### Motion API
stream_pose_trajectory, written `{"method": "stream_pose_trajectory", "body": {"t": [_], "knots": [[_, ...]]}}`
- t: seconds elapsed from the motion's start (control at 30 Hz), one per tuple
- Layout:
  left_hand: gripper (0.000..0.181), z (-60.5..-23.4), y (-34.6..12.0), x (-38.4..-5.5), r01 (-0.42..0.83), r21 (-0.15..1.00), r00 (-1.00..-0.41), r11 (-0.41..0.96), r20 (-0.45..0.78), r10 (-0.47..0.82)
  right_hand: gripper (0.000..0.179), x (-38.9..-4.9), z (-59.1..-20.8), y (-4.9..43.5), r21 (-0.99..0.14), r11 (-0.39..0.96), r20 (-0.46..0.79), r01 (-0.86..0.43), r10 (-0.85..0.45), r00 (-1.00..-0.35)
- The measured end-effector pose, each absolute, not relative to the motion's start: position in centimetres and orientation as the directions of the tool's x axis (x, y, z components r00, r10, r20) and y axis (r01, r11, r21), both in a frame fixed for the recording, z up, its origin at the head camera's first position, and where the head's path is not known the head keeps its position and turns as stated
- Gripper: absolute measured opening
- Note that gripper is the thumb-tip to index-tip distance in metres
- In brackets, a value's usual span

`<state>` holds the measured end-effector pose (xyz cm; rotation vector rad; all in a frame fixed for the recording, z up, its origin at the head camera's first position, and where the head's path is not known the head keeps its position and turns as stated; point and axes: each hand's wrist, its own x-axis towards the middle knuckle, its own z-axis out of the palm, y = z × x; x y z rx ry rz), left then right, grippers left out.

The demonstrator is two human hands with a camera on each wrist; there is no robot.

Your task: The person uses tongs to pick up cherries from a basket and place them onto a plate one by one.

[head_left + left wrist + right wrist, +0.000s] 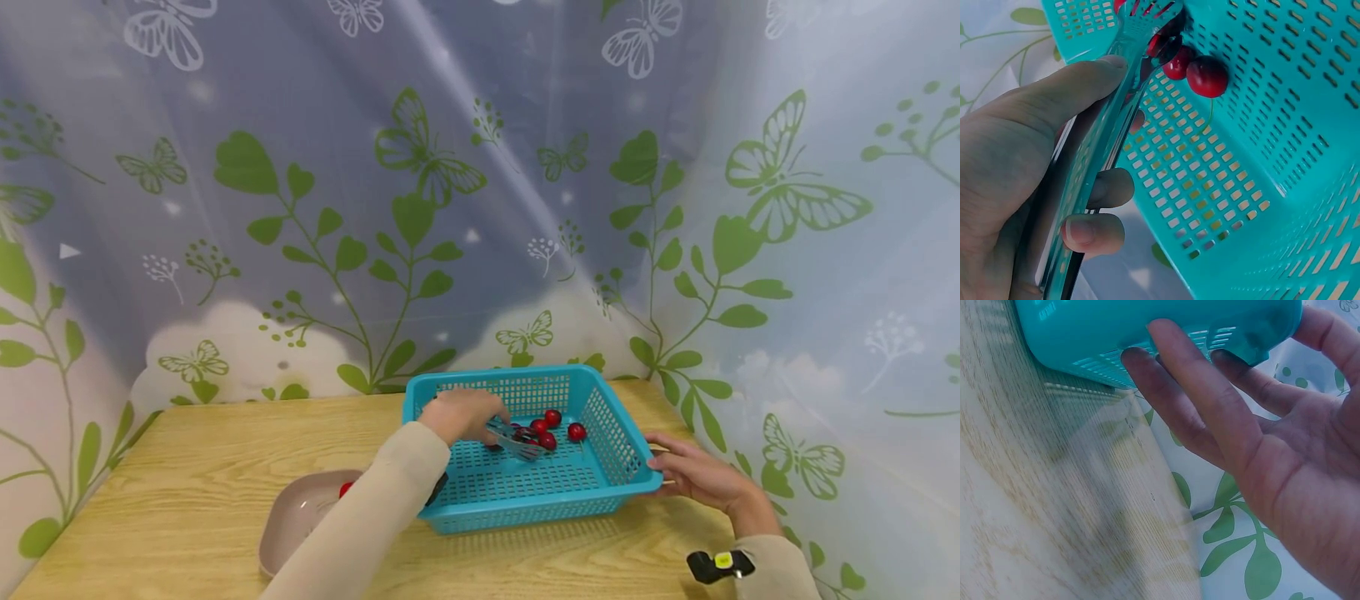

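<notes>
In the head view, a turquoise perforated basket [525,504] stands on the table with several dark red cherries [577,432] inside. My left hand [463,414] reaches over its left side and grips shiny tongs [517,446], whose slotted ends lie among the cherries. The left wrist view shows fingers and thumb wrapped round the long tong handles [1094,150]. Dark red cherries [1207,76], one with a green stem, lie close to the tong heads. On the basket's right end, my right hand [697,475] touches the rim and outer wall with spread, mostly straight fingers [1204,394].
A beige-pink dish [279,521] sits at the left front, partly hidden by my left sleeve [375,508], with a red cherry [345,489] at its edge. Behind the wooden table [202,483] hangs a curtain [480,275] with butterflies and leaves.
</notes>
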<state>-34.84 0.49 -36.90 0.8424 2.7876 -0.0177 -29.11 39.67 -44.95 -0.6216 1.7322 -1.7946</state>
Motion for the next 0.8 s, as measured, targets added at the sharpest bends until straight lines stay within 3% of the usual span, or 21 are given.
{"method": "stream_pose_trajectory", "body": {"t": [0.8], "knots": [[0.042,-36.35,-0.33,-34.61,0.590,0.099,-0.778,0.801,-0.197,0.597,0.044,-29.31,-45.00,39.47,-0.996,-0.046,-0.024,0.080,-0.708,-0.706]]}}
